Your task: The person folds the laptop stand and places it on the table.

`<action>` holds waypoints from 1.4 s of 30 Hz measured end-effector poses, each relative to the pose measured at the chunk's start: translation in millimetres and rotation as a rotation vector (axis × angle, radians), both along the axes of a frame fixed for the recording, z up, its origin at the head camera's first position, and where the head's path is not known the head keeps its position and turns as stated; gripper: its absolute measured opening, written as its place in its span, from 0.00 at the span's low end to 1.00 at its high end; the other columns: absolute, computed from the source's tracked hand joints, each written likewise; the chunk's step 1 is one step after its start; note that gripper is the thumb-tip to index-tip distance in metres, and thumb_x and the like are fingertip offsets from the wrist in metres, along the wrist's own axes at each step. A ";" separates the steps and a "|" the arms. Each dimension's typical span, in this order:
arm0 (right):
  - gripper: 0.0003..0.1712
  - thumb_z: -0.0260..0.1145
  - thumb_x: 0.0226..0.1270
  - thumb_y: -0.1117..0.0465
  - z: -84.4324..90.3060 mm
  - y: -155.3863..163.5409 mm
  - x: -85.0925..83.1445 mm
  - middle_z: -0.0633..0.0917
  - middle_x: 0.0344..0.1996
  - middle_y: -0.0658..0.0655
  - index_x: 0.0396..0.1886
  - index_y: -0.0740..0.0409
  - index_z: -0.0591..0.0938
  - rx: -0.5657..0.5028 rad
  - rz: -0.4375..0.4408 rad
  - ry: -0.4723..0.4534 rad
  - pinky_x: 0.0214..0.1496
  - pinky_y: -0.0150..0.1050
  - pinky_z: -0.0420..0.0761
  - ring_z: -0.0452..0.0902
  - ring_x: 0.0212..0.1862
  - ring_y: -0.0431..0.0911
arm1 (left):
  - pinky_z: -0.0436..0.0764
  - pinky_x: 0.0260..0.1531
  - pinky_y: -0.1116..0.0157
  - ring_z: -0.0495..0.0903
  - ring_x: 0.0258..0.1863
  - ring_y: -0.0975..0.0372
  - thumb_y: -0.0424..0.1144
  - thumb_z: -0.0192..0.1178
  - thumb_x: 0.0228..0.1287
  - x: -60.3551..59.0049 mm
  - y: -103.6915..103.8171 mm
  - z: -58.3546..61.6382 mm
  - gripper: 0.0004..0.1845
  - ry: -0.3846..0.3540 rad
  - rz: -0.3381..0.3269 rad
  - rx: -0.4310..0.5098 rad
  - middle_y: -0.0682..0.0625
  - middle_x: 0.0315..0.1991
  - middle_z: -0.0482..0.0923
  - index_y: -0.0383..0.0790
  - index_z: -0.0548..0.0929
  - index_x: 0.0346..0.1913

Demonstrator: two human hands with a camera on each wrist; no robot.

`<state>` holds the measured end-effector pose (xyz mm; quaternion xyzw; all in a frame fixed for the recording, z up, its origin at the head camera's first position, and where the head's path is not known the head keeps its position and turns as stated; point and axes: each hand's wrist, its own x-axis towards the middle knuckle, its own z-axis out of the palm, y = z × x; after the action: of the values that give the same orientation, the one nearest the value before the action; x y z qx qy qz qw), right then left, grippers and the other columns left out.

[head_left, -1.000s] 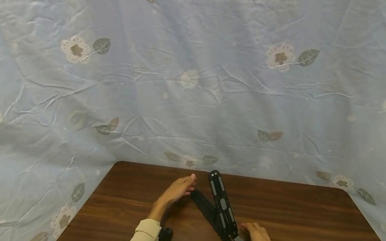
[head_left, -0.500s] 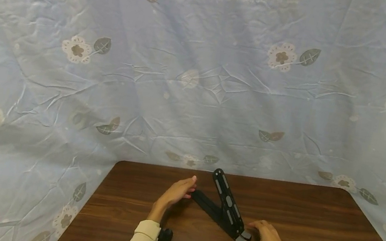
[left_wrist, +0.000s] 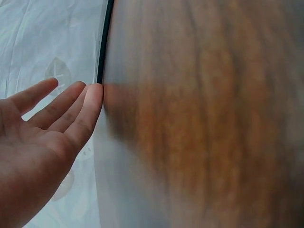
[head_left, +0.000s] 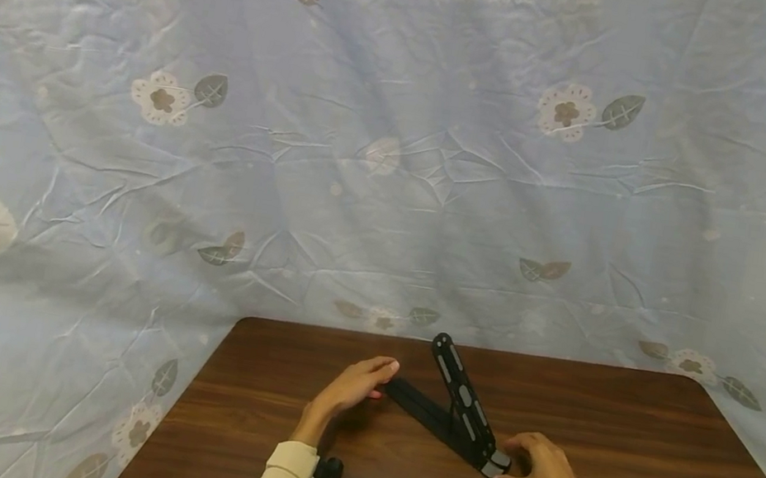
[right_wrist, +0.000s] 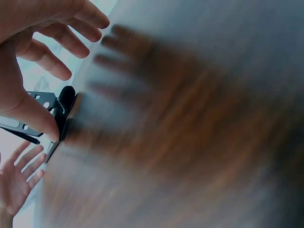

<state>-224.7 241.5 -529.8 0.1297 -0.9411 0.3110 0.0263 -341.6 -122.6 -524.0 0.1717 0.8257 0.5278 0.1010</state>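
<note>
A black folding stand with grey pads stands in a V on the wooden table, one arm low, the other raised. Its two arms meet at the grey end near my right hand. At the far left end of the low arm are the fingertips of my left hand; the left wrist view shows those fingers extended. My right hand curves loosely about the grey end. In the right wrist view its thumb lies against the stand, while the other fingers are spread apart from it.
The brown wooden table has rounded back corners. Behind and beside it hangs a pale blue cloth with leaf and flower prints. A black round piece sits at the left sleeve cuff.
The stand's grey end has shifted right and away from me, with my right hand moving along. The low arm now slants less steeply. My left hand has barely moved.
</note>
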 end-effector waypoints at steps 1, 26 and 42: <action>0.34 0.87 0.54 0.48 0.1 0.7 -0.5 0.87 0.57 0.58 0.56 0.59 0.87 0.001 -0.004 -0.001 0.66 0.68 0.81 0.82 0.62 0.64 | 0.85 0.65 0.46 0.77 0.72 0.39 0.62 0.51 0.83 0.5 -0.6 -0.2 0.39 0.006 -0.005 -0.007 0.33 0.77 0.71 0.33 0.69 0.79; 0.30 0.87 0.54 0.50 -1.5 20.7 -20.0 0.87 0.58 0.65 0.53 0.59 0.88 0.021 0.021 0.022 0.64 0.69 0.81 0.82 0.62 0.69 | 0.74 0.75 0.40 0.76 0.74 0.43 0.65 0.56 0.77 14.8 -2.6 4.3 0.37 0.098 -0.060 -0.234 0.37 0.74 0.77 0.46 0.74 0.79; 0.24 0.85 0.58 0.54 0.7 28.7 -33.6 0.85 0.61 0.72 0.51 0.59 0.90 0.024 0.035 0.034 0.64 0.71 0.80 0.80 0.63 0.72 | 0.72 0.76 0.40 0.73 0.77 0.43 0.66 0.56 0.78 21.2 -4.3 12.7 0.39 0.072 -0.073 -0.228 0.36 0.77 0.73 0.47 0.70 0.81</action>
<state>-258.3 270.1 -529.1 0.1517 -0.9419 0.2977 0.0354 -320.5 -126.9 -511.3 0.2081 0.8765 0.4201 0.1092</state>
